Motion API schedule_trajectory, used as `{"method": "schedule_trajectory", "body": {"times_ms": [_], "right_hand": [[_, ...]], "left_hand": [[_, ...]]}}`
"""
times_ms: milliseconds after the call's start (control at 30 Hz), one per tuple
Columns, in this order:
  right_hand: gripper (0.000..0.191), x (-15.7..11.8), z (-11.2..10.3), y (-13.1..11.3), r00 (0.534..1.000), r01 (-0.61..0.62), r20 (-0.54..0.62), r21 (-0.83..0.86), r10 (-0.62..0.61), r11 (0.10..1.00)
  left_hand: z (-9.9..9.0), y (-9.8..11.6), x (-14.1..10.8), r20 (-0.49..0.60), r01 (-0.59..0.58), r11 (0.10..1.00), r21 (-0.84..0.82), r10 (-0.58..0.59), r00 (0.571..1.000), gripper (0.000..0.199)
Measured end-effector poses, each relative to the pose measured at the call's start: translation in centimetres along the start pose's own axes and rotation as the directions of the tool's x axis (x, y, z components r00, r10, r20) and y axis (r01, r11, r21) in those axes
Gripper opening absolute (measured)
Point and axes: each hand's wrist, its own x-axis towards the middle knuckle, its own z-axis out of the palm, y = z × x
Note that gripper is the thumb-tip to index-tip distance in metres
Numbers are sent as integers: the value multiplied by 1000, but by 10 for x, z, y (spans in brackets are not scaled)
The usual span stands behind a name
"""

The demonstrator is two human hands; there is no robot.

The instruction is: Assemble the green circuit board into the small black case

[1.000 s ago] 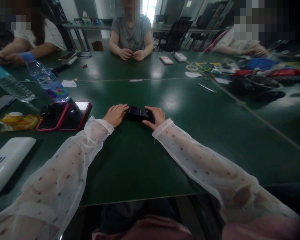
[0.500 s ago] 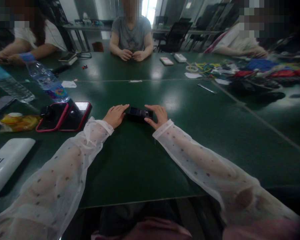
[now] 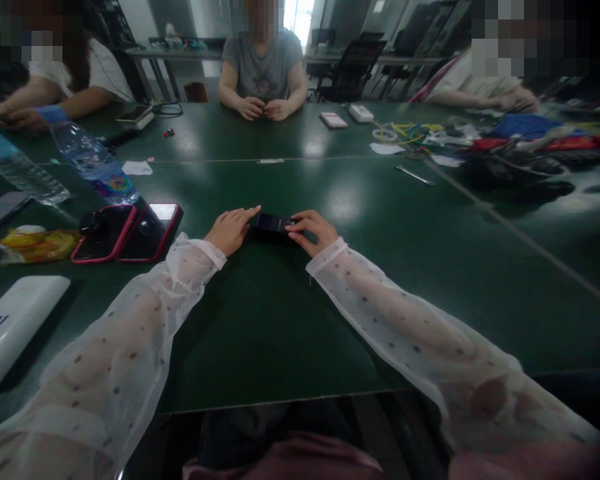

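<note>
Flanking black device [image 3: 269,224]: left grip [image 3: 228,230] outstretched, right grip [image 3: 314,232] nearly pinched (both holds unclear).

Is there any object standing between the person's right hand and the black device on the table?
Nothing visible stands between them: the thumb and fingertips of the right hand are right at the near right end of the black device. The left hand is at its other end, not in between.
</note>
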Motion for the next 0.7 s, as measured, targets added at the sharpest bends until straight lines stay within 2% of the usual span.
{"method": "schedule_trajectory", "body": {"times_ms": [200,333,400,533,633,700], "right_hand": [[15,1,3,1,999,42,-17,-7,-42,999],[16,0,7,1,998,32,-53,36,-30,999],[18,-1,7,3,999,19,-31,61,-17,998],[43,-4,10,7,997,-54,56,37,52,998],[64,-6,13,12,987,-152,61,41,149,988],[71,-7,15,16,976,-211,60,48,208,976]], "left_hand": [[2,-3,1,1,-13,1000,-7,13,1000,55],[3,-6,2,16,-2,1000,11,2,1000,47],[5,-7,2,21,-4,1000,22,4,1000,44],[7,-10,3,18,-19,999,26,18,1000,43],[8,-10,4,18,-21,1000,22,20,1000,43],[7,-9,4,16,-20,1000,17,20,1000,43]]}}
